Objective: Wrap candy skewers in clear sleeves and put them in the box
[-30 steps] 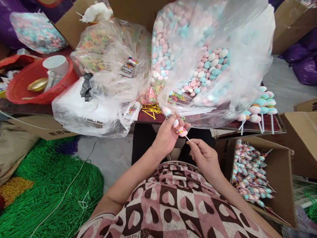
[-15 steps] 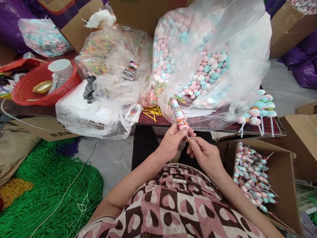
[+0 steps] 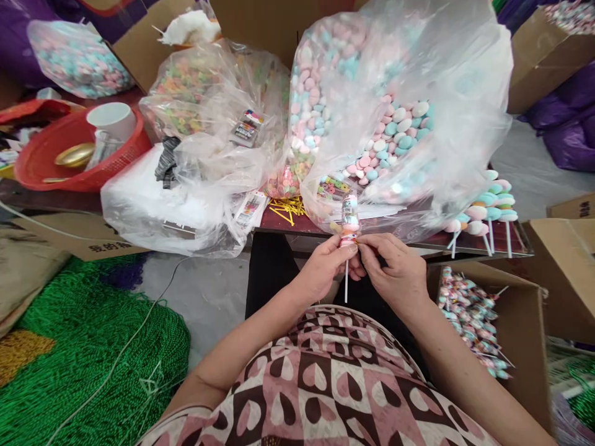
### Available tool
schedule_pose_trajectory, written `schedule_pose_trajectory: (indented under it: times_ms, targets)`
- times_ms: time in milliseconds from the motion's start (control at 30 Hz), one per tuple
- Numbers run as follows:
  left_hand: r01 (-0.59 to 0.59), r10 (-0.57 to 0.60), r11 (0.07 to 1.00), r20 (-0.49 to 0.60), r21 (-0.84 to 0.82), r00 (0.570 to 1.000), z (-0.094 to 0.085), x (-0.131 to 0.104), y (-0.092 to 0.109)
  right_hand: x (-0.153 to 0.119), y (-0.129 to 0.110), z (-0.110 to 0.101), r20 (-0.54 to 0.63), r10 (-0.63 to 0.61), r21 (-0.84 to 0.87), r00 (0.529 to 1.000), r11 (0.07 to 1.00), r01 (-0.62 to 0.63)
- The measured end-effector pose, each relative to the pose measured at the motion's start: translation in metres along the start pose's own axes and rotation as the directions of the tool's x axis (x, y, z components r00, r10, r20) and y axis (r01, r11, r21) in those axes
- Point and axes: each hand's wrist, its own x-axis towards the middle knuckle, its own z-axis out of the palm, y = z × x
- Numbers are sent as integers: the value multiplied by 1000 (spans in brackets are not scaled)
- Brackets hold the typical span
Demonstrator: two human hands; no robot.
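My left hand is closed around the lower end of a wrapped marshmallow stick. The pink, white and blue sweets stand upright in a clear printed wrapper, and the bare white stick hangs below the fingers. At the wrapper's neck, the thumb and fingertips of my right hand are pinched together. A tiny yellowish bit shows there, too small to make out. Just beyond the hands lie yellow twist ties on the dark red table. A large clear bag of pastel sweets stands behind.
Unwrapped marshmallow sticks lean at the table's right end. Below them, an open carton holds many wrapped ones. On the left are a plastic bag of white wrappers, a red basket and green bead strings on the floor.
The wrapped marshmallow stick has turned from tilted to upright, and its white stick now shows below the hands. My right hand has moved up from the stick to the wrapper's neck.
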Motion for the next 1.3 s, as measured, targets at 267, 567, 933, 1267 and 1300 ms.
schedule_pose_trajectory:
  times_ms: [267,567,933,1267,1300]
  targets:
    - [75,-75,997,-20,32,997,3,-2,1,2,-1,0,57,131,-6,990,991,-131]
    - [140,-141,990,-91,-12,986,4,-4,-1,-14,5,8,19,-51,-92,999,994,53]
    - [77,-65,993,-129,86,989,6,-2,-5,-11,-8,4,256,574,411,778,664,-625]
    - [79,-75,992,-42,101,996,2,-5,0,-5,-8,6,283,675,525,682,486,-699]
    - [79,-74,991,-52,109,996,2,-5,0,-5,-8,5,261,668,507,697,519,-688]
